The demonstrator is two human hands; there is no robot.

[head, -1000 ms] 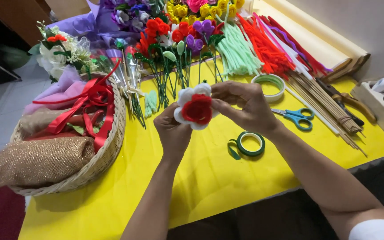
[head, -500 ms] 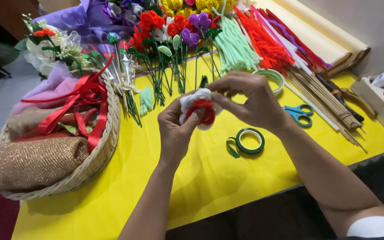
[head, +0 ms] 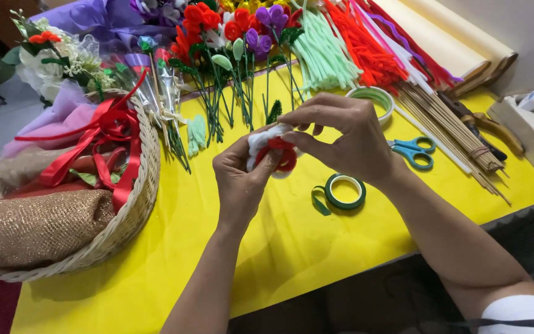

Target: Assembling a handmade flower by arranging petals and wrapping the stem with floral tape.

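While the left hand and right hand pinch a fuzzy red-and-white pipe-cleaner flower between closed fingers, the wicker basket left of it holds red ribbon and burlap.

A basket sat at the left end of the counter, with a tape roll near the middle and scissors to its right. Behind them lay flower stems, and a bundle of sticks lay right of the scissors.
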